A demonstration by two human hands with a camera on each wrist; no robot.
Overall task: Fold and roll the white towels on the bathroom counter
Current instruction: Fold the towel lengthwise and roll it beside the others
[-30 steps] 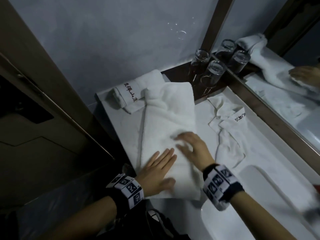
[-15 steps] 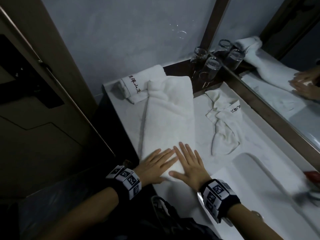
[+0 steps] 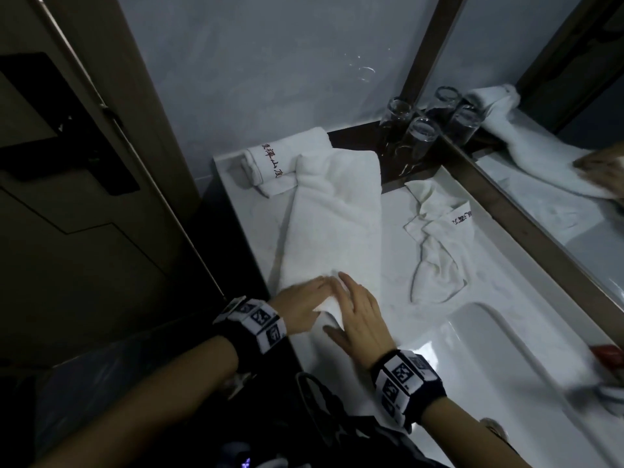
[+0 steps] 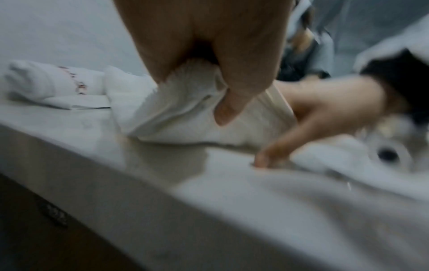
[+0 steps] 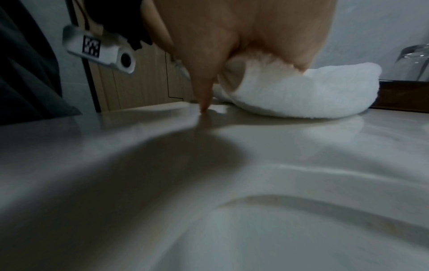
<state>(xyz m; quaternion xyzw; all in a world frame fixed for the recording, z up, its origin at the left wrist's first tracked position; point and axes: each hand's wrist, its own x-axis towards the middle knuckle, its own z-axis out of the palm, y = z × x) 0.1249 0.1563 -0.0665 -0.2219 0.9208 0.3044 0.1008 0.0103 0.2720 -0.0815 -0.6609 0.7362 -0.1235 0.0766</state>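
The near end of the folded bath towel (image 3: 337, 224), laid lengthwise on the counter (image 3: 391, 265), is gripped by the left hand (image 3: 300, 307) and right hand (image 3: 359, 317); uneven tucking could skew the roll.

Both hands hide the long towel's (image 3: 332, 231) near end; sink (image 3: 526, 373) corner blurred

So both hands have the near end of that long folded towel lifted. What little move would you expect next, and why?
Probably tuck that lifted end over and begin rolling it away from the body. The left hand and right hand both grip the near edge of the long folded towel, raised off the counter, while the rest lies flat in a narrow strip. A rolled towel already sits at the far end.
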